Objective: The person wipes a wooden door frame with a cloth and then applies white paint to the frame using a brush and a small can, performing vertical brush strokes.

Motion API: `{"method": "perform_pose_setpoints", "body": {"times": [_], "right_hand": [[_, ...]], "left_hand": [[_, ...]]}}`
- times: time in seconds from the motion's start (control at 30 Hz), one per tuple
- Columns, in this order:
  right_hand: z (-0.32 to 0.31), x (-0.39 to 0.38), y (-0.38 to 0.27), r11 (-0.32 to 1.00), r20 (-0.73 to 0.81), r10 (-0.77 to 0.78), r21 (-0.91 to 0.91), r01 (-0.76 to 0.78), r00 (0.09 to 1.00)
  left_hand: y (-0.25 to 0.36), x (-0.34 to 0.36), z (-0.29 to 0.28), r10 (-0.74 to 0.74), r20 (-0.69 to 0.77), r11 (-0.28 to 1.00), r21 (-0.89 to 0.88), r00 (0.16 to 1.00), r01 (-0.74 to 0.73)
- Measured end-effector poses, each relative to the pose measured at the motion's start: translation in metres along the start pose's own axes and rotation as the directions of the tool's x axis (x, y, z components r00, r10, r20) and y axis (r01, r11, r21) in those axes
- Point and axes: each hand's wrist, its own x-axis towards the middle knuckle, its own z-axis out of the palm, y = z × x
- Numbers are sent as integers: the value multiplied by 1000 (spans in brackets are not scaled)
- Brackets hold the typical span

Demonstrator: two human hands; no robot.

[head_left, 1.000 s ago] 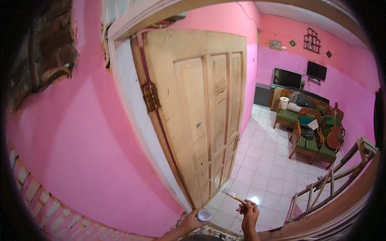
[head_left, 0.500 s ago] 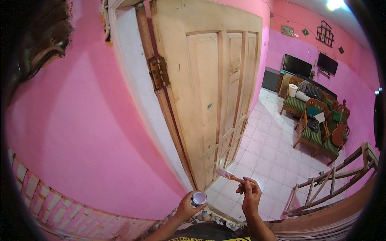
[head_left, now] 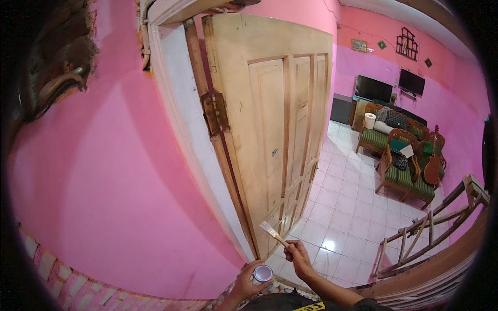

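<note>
A small round tub of white paint (head_left: 263, 273) is gripped in my left hand (head_left: 248, 282), close to the foot of the white door frame (head_left: 199, 127). My right hand (head_left: 299, 257) is closed around the wooden handle of a paintbrush (head_left: 273, 232). The brush points up and to the left, its pale bristles in front of the lower part of a bare wooden door (head_left: 267, 119). Whether the bristles touch the door I cannot tell. A rusty hinge (head_left: 215, 113) joins the door to the frame.
A pink wall (head_left: 124, 207) fills the left side. A wooden ladder (head_left: 430, 228) leans at the right. Beyond the door, a white tiled floor (head_left: 342, 202) leads to cushioned wooden chairs (head_left: 397, 173), a guitar (head_left: 432, 168) and two dark screens (head_left: 373, 89).
My right hand has moved left with the paintbrush, closer to the tub, and the brush has tilted more steeply. The view has shifted slightly. My left hand still holds the tub.
</note>
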Motion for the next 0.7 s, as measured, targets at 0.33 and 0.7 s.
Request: {"method": "perform_pose_setpoints", "body": {"times": [0.33,0.7], "right_hand": [[-22,-22,62,992,154,73,-113,-56,985],[-92,-80,73,964,152,108,-256,-67,983]], "left_hand": [[22,-15,13,-138,131,961,-222,982,165],[30,-29,56,-79,340,982,-136,937,132]]}}
